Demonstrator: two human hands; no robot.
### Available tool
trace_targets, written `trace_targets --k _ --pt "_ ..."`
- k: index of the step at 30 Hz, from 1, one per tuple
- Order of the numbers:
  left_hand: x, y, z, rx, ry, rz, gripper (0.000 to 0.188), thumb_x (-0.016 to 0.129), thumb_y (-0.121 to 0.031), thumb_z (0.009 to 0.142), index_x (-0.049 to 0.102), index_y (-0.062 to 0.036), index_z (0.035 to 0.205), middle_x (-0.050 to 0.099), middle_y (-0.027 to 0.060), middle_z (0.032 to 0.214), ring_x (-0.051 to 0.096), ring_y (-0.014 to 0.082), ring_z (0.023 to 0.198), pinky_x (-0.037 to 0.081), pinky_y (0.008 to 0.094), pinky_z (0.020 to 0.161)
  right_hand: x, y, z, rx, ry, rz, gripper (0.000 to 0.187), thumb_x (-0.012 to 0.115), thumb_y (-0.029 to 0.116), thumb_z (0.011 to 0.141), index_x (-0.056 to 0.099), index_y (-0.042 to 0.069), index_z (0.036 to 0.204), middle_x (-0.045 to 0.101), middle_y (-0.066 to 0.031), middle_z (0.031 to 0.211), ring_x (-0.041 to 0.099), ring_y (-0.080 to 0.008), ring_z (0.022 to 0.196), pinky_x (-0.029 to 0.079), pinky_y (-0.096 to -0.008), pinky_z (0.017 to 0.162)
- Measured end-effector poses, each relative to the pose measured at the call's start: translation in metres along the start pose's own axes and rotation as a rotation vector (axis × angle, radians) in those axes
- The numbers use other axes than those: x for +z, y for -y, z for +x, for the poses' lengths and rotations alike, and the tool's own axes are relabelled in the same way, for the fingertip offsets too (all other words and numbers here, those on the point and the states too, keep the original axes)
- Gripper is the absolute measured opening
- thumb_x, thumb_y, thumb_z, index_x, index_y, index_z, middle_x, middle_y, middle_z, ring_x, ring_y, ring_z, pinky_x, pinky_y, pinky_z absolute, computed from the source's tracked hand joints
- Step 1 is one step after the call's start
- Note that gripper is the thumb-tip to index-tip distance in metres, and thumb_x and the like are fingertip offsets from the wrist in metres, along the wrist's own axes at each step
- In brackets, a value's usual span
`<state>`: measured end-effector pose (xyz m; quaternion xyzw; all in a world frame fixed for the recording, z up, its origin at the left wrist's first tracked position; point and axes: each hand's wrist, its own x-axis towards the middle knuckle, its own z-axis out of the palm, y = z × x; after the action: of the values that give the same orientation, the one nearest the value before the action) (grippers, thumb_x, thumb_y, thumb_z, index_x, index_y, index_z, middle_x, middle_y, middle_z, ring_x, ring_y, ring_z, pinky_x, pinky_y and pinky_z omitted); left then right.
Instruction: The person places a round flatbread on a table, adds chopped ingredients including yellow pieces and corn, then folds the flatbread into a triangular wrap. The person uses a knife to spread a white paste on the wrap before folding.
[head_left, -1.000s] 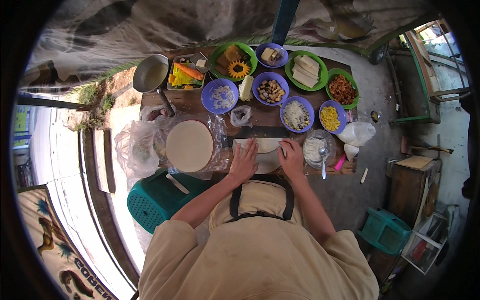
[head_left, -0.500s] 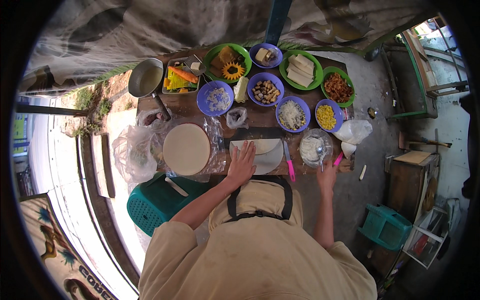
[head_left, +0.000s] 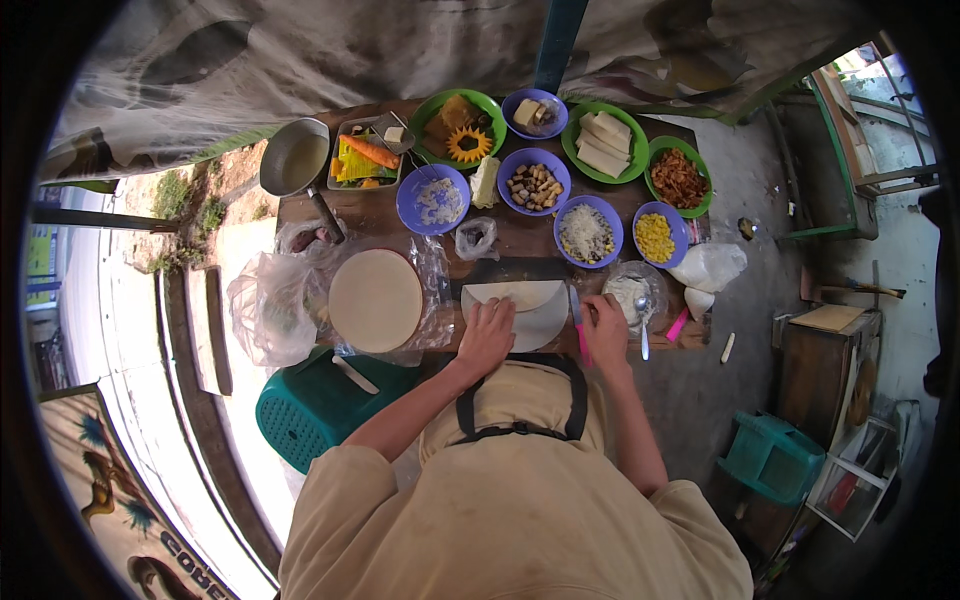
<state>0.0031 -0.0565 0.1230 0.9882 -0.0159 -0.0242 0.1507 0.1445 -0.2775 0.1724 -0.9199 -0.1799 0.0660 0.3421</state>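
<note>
A thin white wrapper (head_left: 518, 291), its upper part folded over, lies on a grey round sheet (head_left: 541, 326) at the table's front. My left hand (head_left: 487, 335) rests on the wrapper's left part with slightly bent fingers. Just right of the sheet, my right hand (head_left: 605, 328) hovers with bent, loosely parted fingers and nothing visible in them. A knife with a pink handle (head_left: 582, 335) lies between the sheet and that hand. Beyond the right hand is a clear bowl of white paste (head_left: 630, 290), a spoon (head_left: 644, 340) leaning over its near rim.
A stack of round wrappers (head_left: 376, 300) sits on plastic at the left. Behind stand purple and green bowls, including corn (head_left: 654, 237), diced pieces (head_left: 535, 187) and shredded brown filling (head_left: 679, 179). A saucepan (head_left: 295, 160) stands far left; a green stool (head_left: 320, 405) is below.
My right hand has let go of the spoon at the bowl and moved left beside the knife. My left hand's spread fingers have drawn closer together on the wrapper.
</note>
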Motion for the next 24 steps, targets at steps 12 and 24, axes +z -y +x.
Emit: trace_targets --k 12,24 --pt "-0.01 0.011 -0.001 -0.237 -0.123 -0.263 0.048 0.07 -0.02 0.092 0.059 0.002 0.133 0.06 0.0181 0.13 0.053 0.0364 0.128 0.043 0.0503 0.108 0.112 0.03 0.03 -0.54 0.237 -0.21 0.016 0.075 0.012 0.083 0.07 0.01 0.098 0.059 -0.008 0.101 0.061 -0.0297 0.098 0.053 -0.0438 0.08" --pt "-0.015 0.066 0.03 -0.692 -0.194 -0.397 0.042 0.084 -0.031 0.083 0.071 -0.0002 0.109 0.067 0.0204 0.108 0.066 0.0398 0.103 0.053 0.0497 0.091 0.109 0.039 0.034 -0.602 0.35 -0.278 0.027 0.068 0.012 0.084 0.072 0.012 0.11 0.057 -0.0096 0.11 0.06 -0.0301 0.106 0.053 -0.0448 0.085"
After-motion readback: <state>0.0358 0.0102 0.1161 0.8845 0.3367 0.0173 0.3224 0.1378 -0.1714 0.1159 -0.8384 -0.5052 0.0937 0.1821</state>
